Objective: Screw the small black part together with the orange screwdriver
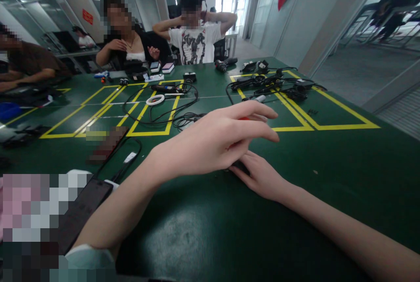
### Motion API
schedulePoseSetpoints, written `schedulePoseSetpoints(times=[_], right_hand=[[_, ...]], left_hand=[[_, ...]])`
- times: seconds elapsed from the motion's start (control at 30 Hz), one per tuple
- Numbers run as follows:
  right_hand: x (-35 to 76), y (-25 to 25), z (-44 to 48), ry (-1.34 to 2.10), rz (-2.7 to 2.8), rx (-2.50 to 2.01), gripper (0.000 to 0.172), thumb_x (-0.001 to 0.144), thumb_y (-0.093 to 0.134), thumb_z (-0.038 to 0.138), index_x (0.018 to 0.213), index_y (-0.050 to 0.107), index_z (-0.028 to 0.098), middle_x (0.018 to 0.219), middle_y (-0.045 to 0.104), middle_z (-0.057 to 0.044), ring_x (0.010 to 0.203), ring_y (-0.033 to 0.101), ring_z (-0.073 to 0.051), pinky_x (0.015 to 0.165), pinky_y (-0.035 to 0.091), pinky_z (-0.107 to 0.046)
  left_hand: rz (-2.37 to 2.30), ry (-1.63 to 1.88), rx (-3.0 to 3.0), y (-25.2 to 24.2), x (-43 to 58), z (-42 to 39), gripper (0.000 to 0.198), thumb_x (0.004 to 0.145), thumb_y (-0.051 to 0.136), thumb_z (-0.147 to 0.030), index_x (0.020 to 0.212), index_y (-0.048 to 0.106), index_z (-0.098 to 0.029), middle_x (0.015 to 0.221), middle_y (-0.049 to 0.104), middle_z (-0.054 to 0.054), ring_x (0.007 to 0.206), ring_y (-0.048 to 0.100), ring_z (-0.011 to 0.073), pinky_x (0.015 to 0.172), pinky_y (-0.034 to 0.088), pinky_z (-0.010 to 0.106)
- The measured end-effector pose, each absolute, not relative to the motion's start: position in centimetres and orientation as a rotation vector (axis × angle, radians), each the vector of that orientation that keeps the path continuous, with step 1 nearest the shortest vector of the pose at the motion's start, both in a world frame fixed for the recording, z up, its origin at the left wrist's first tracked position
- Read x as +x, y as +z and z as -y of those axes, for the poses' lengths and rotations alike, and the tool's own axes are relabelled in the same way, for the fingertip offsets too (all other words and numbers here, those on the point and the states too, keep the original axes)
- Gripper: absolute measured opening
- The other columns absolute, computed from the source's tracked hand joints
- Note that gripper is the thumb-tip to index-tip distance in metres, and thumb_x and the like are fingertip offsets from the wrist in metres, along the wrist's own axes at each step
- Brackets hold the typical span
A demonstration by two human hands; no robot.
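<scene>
- Bench (pixel 328 172): one, green, carrying two yellow-taped zones toward its far edge.
- Left hand (pixel 213 140): one, fingers extended together, hovering mid-bench over a red object (pixel 243 118), mostly hidden.
- Right hand (pixel 259 175): one, flat beneath the left; grip cannot be told.
- Phone (pixel 82 212): one, at the near left edge.

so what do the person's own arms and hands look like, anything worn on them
Both forearms are bare. The left hand and right hand show no gloves, rings or watch. Only the left arm shows clothing: a pale, whitish sleeve pushed up near the elbow. No sleeve shows on the right arm in this view.
</scene>
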State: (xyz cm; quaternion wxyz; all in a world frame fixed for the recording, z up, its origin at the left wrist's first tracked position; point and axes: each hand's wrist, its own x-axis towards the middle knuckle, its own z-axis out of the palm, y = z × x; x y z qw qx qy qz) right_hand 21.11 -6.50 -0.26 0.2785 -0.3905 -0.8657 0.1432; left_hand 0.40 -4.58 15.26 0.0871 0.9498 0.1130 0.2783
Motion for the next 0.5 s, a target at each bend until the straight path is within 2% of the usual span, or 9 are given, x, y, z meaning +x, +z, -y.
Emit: schedulePoseSetpoints(times=[0.2,0.3,0.37,0.43,0.5], right_hand=[[20.98,0.02,6.54,0.371,2.336,-1.061,0.026,0.100,0.054,0.021,0.125,0.059,0.013,0.110,0.074,-0.017,0.104,0.072,-0.032,0.091,0.063,-0.051],[20.97,0.02,6.51,0.341,2.346,-1.059,0.027,0.100,0.055,0.021,0.126,0.059,0.014,0.106,0.074,-0.016,0.102,0.072,-0.031,0.089,0.063,-0.049],[20.95,-0.02,6.50,0.335,2.340,-1.051,0.027,0.100,0.055,0.021,0.125,0.059,0.015,0.107,0.074,-0.015,0.102,0.072,-0.031,0.089,0.063,-0.049],[20.92,-0.08,6.48,0.342,2.328,-1.040,0.022,0.099,0.055,0.020,0.121,0.061,0.017,0.106,0.075,-0.014,0.101,0.073,-0.031,0.088,0.063,-0.048],[20.90,-0.18,6.46,0.351,2.321,-1.025,0.018,0.099,0.055,0.020,0.116,0.062,0.018,0.104,0.075,-0.014,0.098,0.073,-0.032,0.085,0.063,-0.049]], left_hand=[[-0.606,0.919,3.035,14.40,0.57,3.68,0.021,0.102,0.055,-0.021,0.117,0.069,-0.018,0.131,0.070,0.010,0.110,0.071,0.0171,0.085,0.056,0.027],[-0.758,0.949,3.148,14.17,0.67,3.54,0.025,0.102,0.057,-0.036,0.117,0.070,-0.021,0.112,0.077,0.005,0.091,0.073,0.0149,0.065,0.048,0.024],[-0.817,0.980,3.169,14.23,0.75,3.68,0.030,0.102,0.057,-0.045,0.114,0.072,-0.021,0.096,0.077,0.003,0.080,0.071,0.0139,0.058,0.041,0.023],[-0.814,0.982,3.129,14.45,0.79,3.95,0.030,0.101,0.057,-0.042,0.111,0.073,-0.019,0.088,0.076,0.003,0.078,0.070,0.0144,0.059,0.042,0.024],[-0.713,0.927,3.053,14.77,0.73,4.23,0.024,0.098,0.056,-0.026,0.111,0.074,-0.016,0.096,0.076,0.006,0.088,0.071,0.0165,0.070,0.050,0.026]])
